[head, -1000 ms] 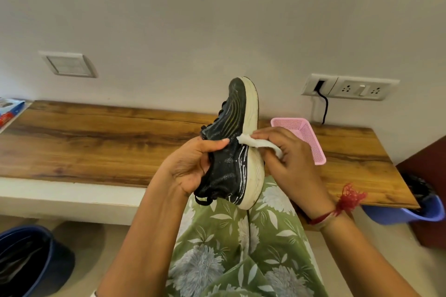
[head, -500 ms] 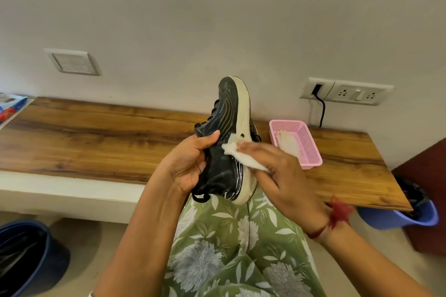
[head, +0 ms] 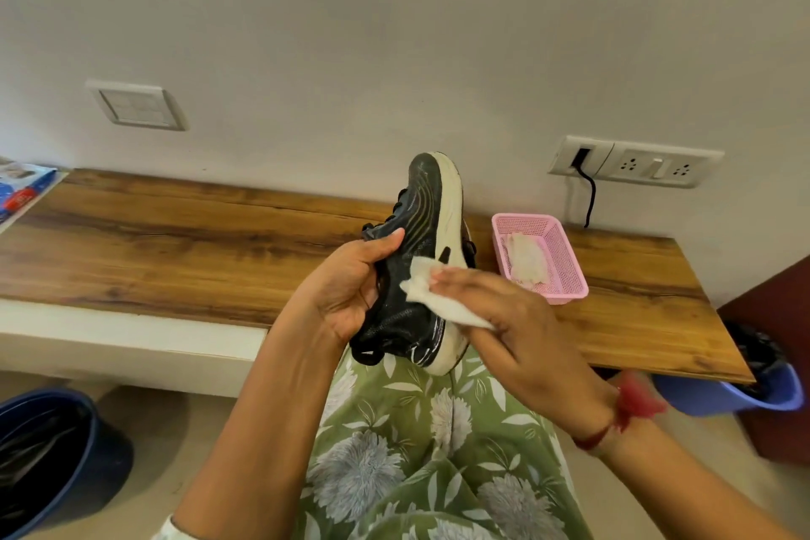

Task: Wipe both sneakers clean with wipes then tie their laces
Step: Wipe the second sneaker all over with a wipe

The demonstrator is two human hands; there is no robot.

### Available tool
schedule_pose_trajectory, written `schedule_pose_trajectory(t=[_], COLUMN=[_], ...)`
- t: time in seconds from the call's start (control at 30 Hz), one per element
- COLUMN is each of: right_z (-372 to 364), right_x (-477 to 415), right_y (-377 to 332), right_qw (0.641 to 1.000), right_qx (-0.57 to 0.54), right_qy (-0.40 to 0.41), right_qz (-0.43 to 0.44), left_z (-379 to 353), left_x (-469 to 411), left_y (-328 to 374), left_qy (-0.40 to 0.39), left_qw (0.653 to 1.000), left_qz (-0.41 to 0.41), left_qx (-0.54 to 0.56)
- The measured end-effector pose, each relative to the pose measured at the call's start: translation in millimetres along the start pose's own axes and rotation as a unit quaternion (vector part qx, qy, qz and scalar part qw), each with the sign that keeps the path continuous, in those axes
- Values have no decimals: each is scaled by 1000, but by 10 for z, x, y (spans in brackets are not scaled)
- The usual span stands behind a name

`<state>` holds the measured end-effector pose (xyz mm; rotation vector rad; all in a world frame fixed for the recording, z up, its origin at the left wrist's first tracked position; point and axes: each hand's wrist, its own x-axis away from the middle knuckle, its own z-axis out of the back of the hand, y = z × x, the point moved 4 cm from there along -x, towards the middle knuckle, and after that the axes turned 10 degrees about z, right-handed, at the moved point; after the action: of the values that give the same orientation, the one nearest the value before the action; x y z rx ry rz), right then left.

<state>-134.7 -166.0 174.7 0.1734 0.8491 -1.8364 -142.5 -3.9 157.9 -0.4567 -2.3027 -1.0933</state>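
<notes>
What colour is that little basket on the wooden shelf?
Pink all over, with mesh walls: the basket shows best in the head view.

The person wears a loose green garment printed with large grey-white flowers and pale leaves. Both forearms are bare. A red thread bracelet circles the wrist of the right hand, its frayed tassel blurred. A white sleeve edge shows high on the left arm.
</notes>
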Motion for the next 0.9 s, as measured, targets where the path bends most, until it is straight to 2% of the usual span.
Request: schedule_pose_trajectory(t=[0.07, 0.1, 0.17, 0.23, 0.33, 0.4, 0.47, 0.53, 0.6, 0.67, 0.7, 0.73, 0.8, 0.9], right_z=[47, 92, 205, 302, 188, 97, 23, 2, 110, 262, 313, 323, 212, 2], right_x=[1, -49, -175, -292, -283, -155, -27, 27, -61, -197, -265, -316, -308, -74], right_y=[-12, 30, 242, 391, 260, 100, -44, -93, -11, 181, 237, 256, 182, 60], right_qw=[999, 996, 975, 968, 987, 998, 999, 996, 998, 973, 968, 974, 991, 996], right_qx=[-43, -84, -171, -161, -116, -48, 12, 26, -54, -157, -160, -144, -98, 70], right_qy=[-15, -2, 82, 131, 55, 22, -15, -43, 20, 134, 152, 139, 62, -36], right_qz=[5, -24, -112, -144, -94, -37, 28, 68, -4, -105, -118, -109, -64, 47], left_z=[28, 36, 19, -19, -63, -57, -39, -14, 6, -2, -9, -17, -21, 8], left_x=[-16, -27, -32, -25, -22, -49, -77, -104, -122, -134, -136, -136, -141, -151], left_y=[-18, -21, -25, -28, -14, -1, -10, -16, -21, -32, -40, -48, -53, -35], left_qy=[16, 20, 19, 9, -10, -8, 4, 17, 28, 27, 23, 20, 18, 17], left_qw=[1000, 1000, 1000, 1000, 1000, 1000, 1000, 999, 999, 999, 999, 999, 999, 998], left_qz=[-3, -3, -1, 5, 19, 13, 6, 3, 5, 8, 10, 13, 24, 32], left_qx=[8, 13, 9, -1, 12, 14, 20, 29, 27, 22, 21, 21, 35, 58])
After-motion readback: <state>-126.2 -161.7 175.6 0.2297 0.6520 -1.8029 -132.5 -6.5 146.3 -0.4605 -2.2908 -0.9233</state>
